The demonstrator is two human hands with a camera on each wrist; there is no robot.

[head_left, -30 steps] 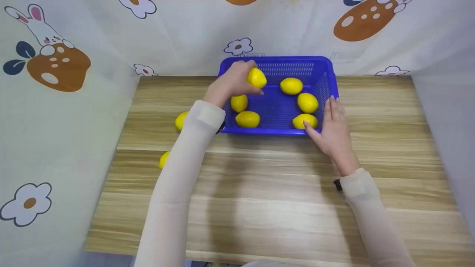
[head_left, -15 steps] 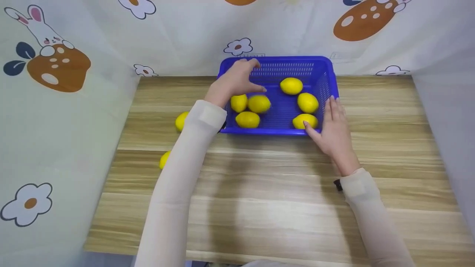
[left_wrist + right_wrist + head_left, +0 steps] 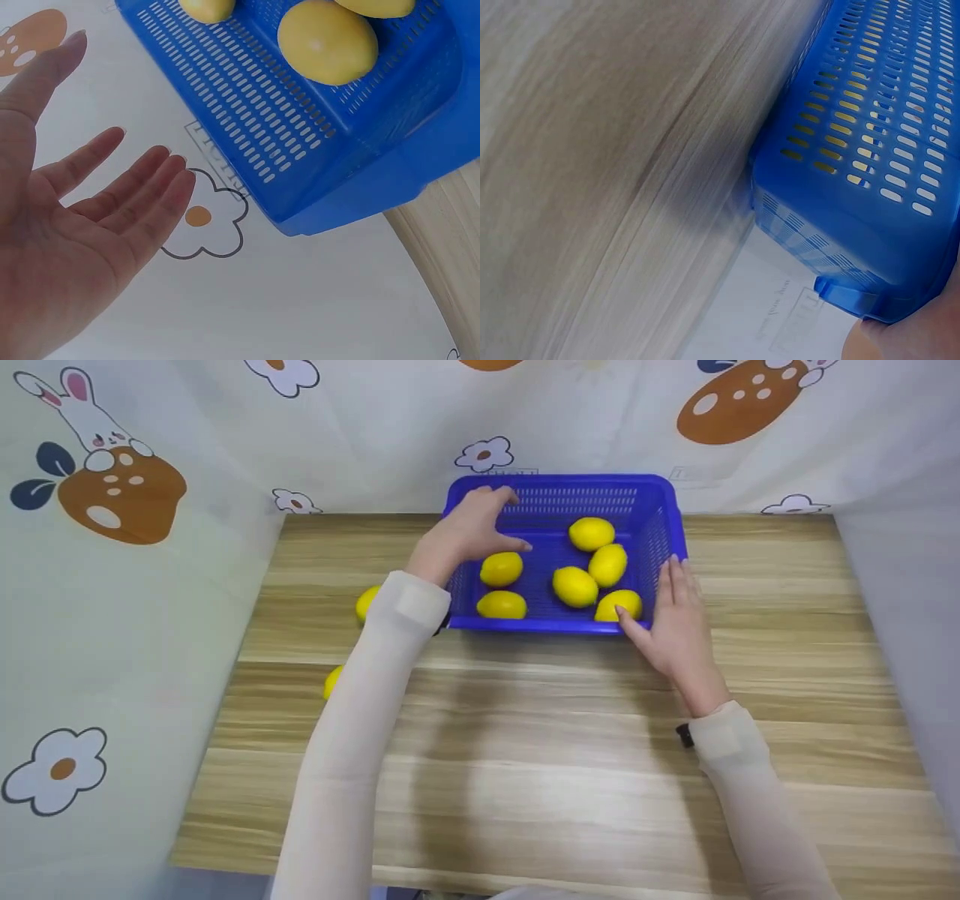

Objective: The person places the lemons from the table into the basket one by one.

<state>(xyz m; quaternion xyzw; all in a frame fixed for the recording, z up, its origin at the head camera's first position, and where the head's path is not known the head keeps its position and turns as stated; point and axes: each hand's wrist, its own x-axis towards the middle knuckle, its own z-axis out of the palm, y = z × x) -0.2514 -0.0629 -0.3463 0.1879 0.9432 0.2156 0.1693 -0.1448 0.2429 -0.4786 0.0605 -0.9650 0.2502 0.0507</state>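
Observation:
A blue plastic basket (image 3: pixel 555 625) with slotted walls stands at the back of the table, several yellow lemons (image 3: pixel 592 534) lying in it. Over its left end hovers my left hand (image 3: pixel 476 529), thumb and fingers spread apart and holding nothing. In the left wrist view the palm of that hand (image 3: pixel 82 217) shows bare. My right hand (image 3: pixel 682 641) rests against the basket's right side, fingers straight along the rim and thumb over the front corner beside a lemon (image 3: pixel 619 606). Only a bit of that hand (image 3: pixel 922 330) appears in the right wrist view.
Left of the basket, two more lemons lie on the wooden table (image 3: pixel 570 765), a rear lemon (image 3: pixel 367 604) and a nearer lemon (image 3: pixel 333 682), both partly covered by the left sleeve (image 3: pixel 352 735). A patterned cloth (image 3: pixel 375 442) hangs close behind the basket.
My left hand let go of a lemon, which dropped into the basket. Lemons inside rolled, one stopping near the middle right. The left hand drew back slightly; the right hand stayed put.

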